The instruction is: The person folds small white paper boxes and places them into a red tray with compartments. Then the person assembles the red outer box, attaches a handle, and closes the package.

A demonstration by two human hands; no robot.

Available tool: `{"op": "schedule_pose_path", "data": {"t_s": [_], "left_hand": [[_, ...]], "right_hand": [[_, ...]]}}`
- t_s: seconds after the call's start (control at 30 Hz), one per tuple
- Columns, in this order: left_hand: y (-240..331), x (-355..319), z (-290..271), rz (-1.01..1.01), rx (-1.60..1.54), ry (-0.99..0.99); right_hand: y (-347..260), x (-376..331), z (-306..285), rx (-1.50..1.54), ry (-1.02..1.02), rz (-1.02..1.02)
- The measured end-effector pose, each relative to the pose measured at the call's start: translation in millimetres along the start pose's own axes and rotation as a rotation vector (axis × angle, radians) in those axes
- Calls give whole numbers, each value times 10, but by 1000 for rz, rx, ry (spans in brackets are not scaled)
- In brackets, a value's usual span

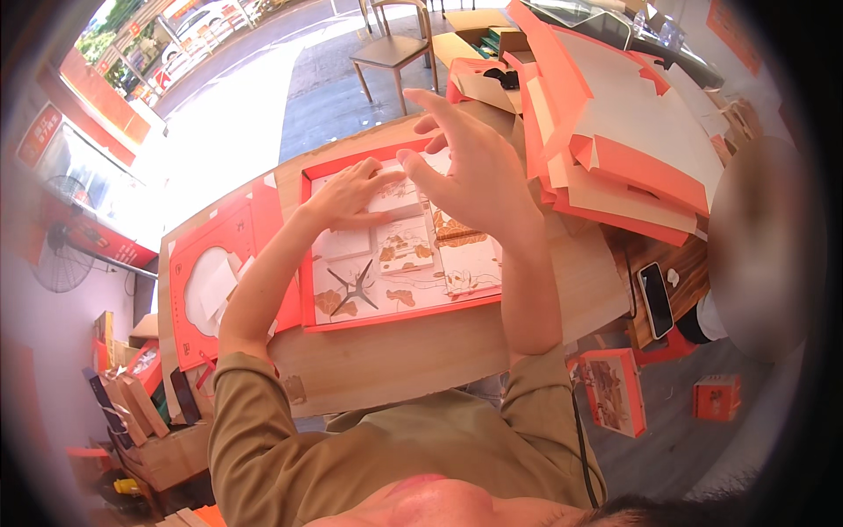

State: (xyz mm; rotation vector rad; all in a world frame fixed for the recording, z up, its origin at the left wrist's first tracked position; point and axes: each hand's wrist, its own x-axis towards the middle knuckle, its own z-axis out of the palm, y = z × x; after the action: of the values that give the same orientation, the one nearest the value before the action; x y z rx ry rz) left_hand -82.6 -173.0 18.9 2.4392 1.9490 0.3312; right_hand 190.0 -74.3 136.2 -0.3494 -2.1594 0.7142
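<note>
Street-front shop or workshop, road (259,48) outside, stacked red-and-white cardboard (632,97), worktable (395,360), fan (60,250)

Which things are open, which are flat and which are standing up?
Left hand: open, fingers spread
Right hand: raised, fingers parted
Shallow red box: open
Red cardboard panel: lying flat
Phone: lying flat
Carton: open
Chair: upright
Fan: upright; can't tell if spinning

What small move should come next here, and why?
Perhaps lower the right hand toward the patterned cartons in the red box: it appears empty, fingers spread, while the left hand is low over the box's left side.
</note>
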Motion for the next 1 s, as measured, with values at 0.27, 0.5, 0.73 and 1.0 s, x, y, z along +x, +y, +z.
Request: {"op": "schedule_pose_path", "data": {"t_s": [0.27, 0.5, 0.73, 1.0], "left_hand": [[-50, 87, 52, 8, 17, -127], [4, -14, 43, -118, -28, -139], [248, -990, -1024, -338, 9, -65], [546, -2991, -1193, -930, -13, -366]], "right_hand": [[-36, 13, -69, 22, -40, 38], [-29, 37, -28, 37, -77, 48], [-58, 7, -43, 15, -35, 41], [-170, -15, 82, 37, -44, -4]]}}
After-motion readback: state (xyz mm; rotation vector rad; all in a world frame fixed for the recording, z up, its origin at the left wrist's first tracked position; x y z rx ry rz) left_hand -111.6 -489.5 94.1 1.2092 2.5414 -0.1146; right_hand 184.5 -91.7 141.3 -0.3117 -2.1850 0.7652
